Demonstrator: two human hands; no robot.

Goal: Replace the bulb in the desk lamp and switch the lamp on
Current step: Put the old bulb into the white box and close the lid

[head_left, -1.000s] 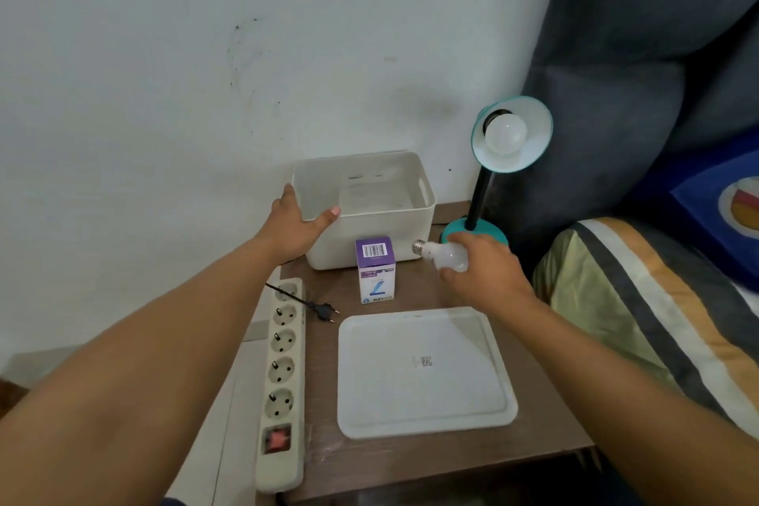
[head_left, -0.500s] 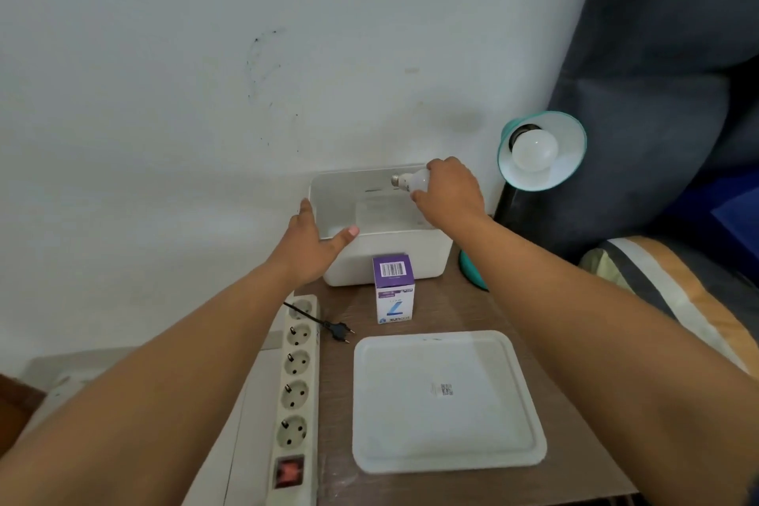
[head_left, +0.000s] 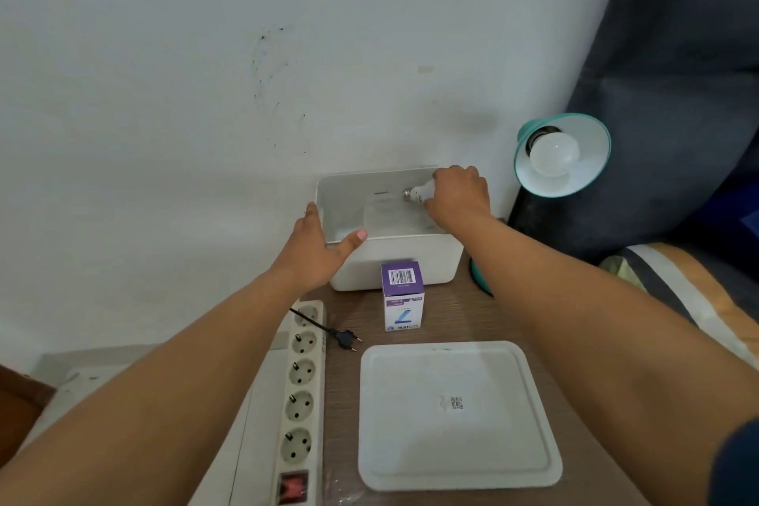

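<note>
Nearest the camera: white lid [head_left: 458,415] flat on the wooden table [head_left: 353,325], power strip [head_left: 302,394] along its left edge, the lamp plug [head_left: 348,339] lying loose beside it, not in any socket. Next back, purple bulb box [head_left: 401,296] upright, touching the front of the white bin [head_left: 394,263]. Left hand [head_left: 318,249] clamped on the bin's near-left rim, thumb hooked inside. Right hand [head_left: 458,197] over the bin's far-right corner, fingers closed around the loose bulb [head_left: 421,192], screw base pointing left. Farthest: teal desk lamp [head_left: 562,154] with a bulb [head_left: 554,154] already seated in the shade, unlit. Step looks like stowing the spare bulb. To do it well: lower it close to the bin floor before letting go, don't drop it, keep the left hand bracing the bin. Plug-in and switch-on not yet done.
</note>
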